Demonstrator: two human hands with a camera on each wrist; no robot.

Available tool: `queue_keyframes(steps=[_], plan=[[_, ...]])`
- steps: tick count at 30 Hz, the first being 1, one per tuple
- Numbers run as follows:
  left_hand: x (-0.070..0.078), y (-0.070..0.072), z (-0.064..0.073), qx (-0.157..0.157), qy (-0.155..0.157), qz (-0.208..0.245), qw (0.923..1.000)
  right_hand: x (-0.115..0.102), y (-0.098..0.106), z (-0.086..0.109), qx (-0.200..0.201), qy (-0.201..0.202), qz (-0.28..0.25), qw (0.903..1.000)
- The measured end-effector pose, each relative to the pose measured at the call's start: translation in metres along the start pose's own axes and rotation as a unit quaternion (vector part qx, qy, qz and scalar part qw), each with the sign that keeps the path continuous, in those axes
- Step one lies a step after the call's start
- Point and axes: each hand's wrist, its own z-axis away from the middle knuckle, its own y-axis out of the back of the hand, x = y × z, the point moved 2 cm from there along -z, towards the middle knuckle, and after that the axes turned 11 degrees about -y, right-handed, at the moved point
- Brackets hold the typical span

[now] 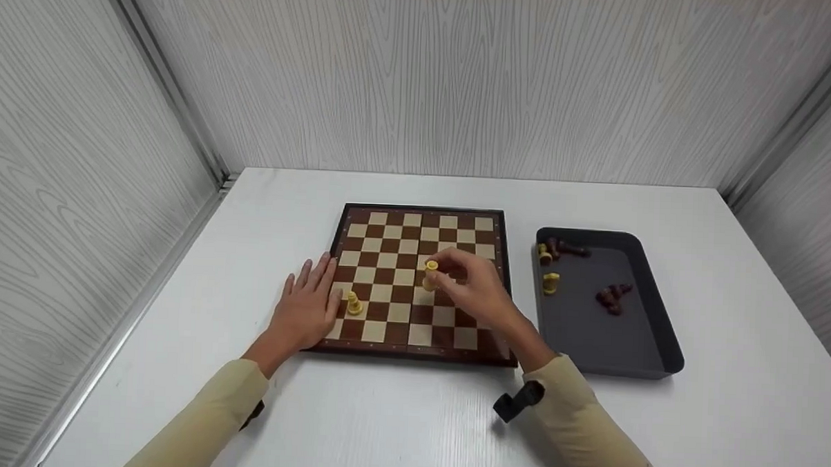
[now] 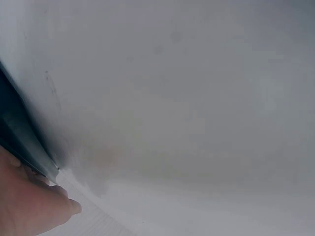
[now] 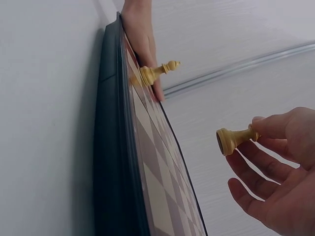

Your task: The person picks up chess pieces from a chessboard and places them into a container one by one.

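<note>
My right hand (image 1: pixel 479 287) pinches a yellow chess piece (image 1: pixel 430 275) by its upper part, above the middle of the brown and cream chessboard (image 1: pixel 386 274). In the right wrist view this chess piece (image 3: pixel 236 139) hangs tilted, its round base toward the board and its top partly hidden by the fingertips. My left hand (image 1: pixel 306 309) rests with extended fingers along the board's left edge. Beside its thumb, a yellow bishop (image 1: pixel 354 304) stands upright on the board. Only part of the left hand (image 2: pixel 34 206) shows in the left wrist view, next to the board's dark side.
To the board's right lies a dark grey tray (image 1: pixel 588 343). Dark red chess pieces (image 1: pixel 614 297) and yellow chess pieces (image 1: pixel 550 283) lie inside it. White panels (image 1: pixel 462 83) enclose the white table (image 1: pixel 381 412) at the back and sides.
</note>
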Motion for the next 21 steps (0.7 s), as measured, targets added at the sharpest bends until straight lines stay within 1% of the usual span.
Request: queue_keyframes(steps=[4,9,12,16,21], plan=[[-0.001,0.0,0.001,0.001,0.0,0.002,1.0,0.0,0.011,0.005,0.001,0.001,-0.015,0.9999],[-0.002,0.0,0.003,-0.002,0.0,0.004,1.0,0.0,0.027,0.01,0.025,0.01,-0.01,0.9996],[-0.001,0.001,0.003,-0.001,0.0,0.005,1.0,0.001,0.037,0.012,0.033,0.011,-0.012,0.9993],[0.0,0.001,0.004,0.002,-0.002,0.006,1.0,0.001,0.053,0.017,0.037,0.008,0.006,0.9993],[0.002,0.002,0.001,0.005,-0.005,0.007,0.9999,0.003,0.076,0.023,0.056,0.007,0.029,0.998]])
